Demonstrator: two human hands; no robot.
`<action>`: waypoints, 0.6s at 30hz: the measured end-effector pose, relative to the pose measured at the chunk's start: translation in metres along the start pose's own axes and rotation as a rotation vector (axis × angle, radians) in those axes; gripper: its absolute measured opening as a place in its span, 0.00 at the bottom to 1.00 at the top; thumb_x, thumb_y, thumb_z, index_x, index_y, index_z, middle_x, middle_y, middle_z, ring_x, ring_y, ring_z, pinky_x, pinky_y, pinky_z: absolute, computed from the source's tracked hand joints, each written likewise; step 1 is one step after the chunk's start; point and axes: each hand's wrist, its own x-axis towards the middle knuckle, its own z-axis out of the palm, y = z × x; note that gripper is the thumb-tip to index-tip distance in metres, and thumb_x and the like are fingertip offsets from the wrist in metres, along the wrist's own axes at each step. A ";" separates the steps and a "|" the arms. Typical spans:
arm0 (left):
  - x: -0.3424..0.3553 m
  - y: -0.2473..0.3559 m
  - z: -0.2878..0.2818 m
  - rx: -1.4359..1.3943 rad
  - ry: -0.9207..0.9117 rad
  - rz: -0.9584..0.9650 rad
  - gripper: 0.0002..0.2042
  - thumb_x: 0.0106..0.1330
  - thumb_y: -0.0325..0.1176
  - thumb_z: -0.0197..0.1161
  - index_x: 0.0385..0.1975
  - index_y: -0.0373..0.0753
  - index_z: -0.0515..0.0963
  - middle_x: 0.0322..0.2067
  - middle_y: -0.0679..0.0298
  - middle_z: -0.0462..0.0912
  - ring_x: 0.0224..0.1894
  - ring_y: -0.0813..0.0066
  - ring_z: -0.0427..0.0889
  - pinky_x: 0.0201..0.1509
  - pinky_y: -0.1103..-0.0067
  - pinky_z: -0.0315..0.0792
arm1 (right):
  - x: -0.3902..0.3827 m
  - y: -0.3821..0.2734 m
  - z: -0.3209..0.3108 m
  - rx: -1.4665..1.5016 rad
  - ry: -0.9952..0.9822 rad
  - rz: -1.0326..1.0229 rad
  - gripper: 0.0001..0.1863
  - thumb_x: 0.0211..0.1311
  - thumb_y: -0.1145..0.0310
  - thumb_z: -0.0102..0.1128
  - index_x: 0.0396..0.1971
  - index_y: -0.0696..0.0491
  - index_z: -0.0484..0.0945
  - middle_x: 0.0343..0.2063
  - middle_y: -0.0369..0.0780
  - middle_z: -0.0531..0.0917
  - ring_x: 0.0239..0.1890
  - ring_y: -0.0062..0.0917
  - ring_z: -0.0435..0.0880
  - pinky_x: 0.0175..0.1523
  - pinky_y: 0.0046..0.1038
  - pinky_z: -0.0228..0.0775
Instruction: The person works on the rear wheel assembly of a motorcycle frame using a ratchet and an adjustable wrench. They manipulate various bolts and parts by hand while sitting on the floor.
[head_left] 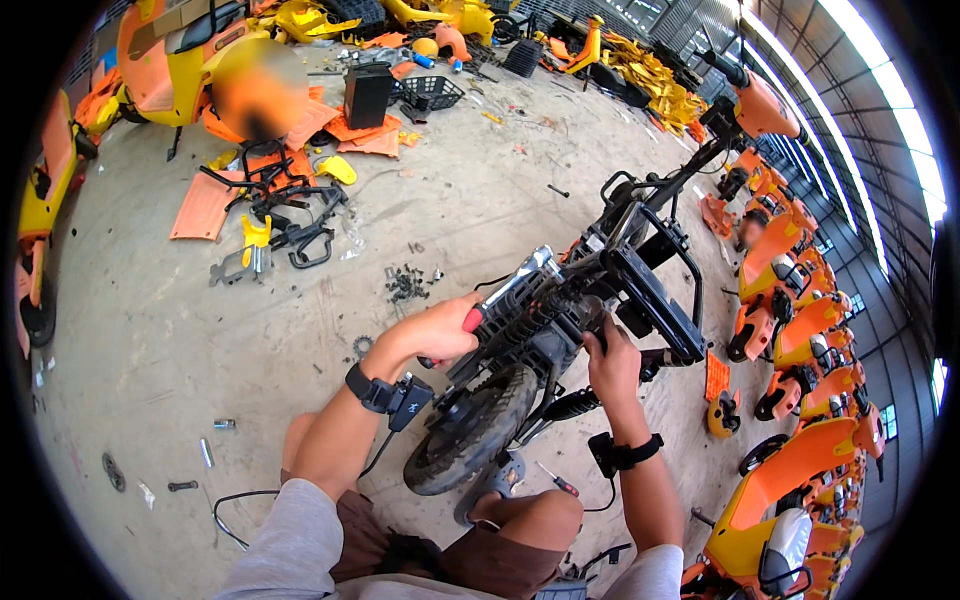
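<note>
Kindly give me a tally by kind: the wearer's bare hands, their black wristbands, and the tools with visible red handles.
Bare hands, left hand and right hand: 2
Black wristbands: 2
Red-handled tools, held long tool and screwdriver: 2
Total: 6

Left fingers [458,338] grip a red-handled ratchet [508,285] beside a black scooter frame [655,297]

The tool's shaft [513,281] looks glossy metal, its handle [473,320] smooth plastic, the tyre [492,438] matt rubber.
</note>
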 end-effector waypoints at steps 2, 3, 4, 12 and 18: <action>-0.002 0.001 -0.001 0.015 0.010 -0.017 0.21 0.52 0.23 0.52 0.50 0.34 0.63 0.17 0.62 0.70 0.13 0.71 0.74 0.15 0.74 0.66 | -0.003 -0.010 0.002 -0.168 0.002 0.010 0.25 0.62 0.66 0.57 0.59 0.57 0.68 0.41 0.52 0.80 0.30 0.44 0.82 0.31 0.36 0.76; -0.001 0.002 0.001 0.016 0.009 -0.013 0.22 0.52 0.23 0.52 0.51 0.34 0.63 0.17 0.62 0.70 0.14 0.71 0.74 0.15 0.74 0.67 | -0.005 -0.008 0.004 -0.193 0.029 0.001 0.26 0.62 0.66 0.57 0.59 0.57 0.67 0.41 0.51 0.80 0.30 0.43 0.83 0.30 0.35 0.76; 0.000 0.002 0.003 0.017 0.008 -0.010 0.23 0.52 0.23 0.52 0.51 0.34 0.63 0.18 0.62 0.70 0.14 0.70 0.74 0.15 0.74 0.67 | -0.007 -0.007 0.006 -0.218 0.055 -0.007 0.26 0.63 0.66 0.56 0.60 0.56 0.67 0.42 0.51 0.80 0.30 0.42 0.83 0.29 0.34 0.76; 0.008 -0.013 0.007 0.011 0.021 -0.014 0.26 0.52 0.22 0.53 0.54 0.31 0.60 0.21 0.62 0.68 0.14 0.70 0.73 0.15 0.73 0.67 | 0.012 0.009 -0.006 0.315 -0.172 0.199 0.22 0.58 0.67 0.61 0.51 0.62 0.74 0.31 0.58 0.80 0.36 0.49 0.82 0.37 0.34 0.73; 0.009 -0.014 0.005 -0.068 -0.015 -0.020 0.19 0.53 0.20 0.52 0.46 0.34 0.62 0.19 0.64 0.66 0.11 0.73 0.70 0.12 0.76 0.64 | 0.004 -0.005 0.000 0.890 -0.286 0.613 0.14 0.65 0.62 0.59 0.30 0.59 0.76 0.17 0.33 0.73 0.14 0.15 0.67 0.20 0.23 0.59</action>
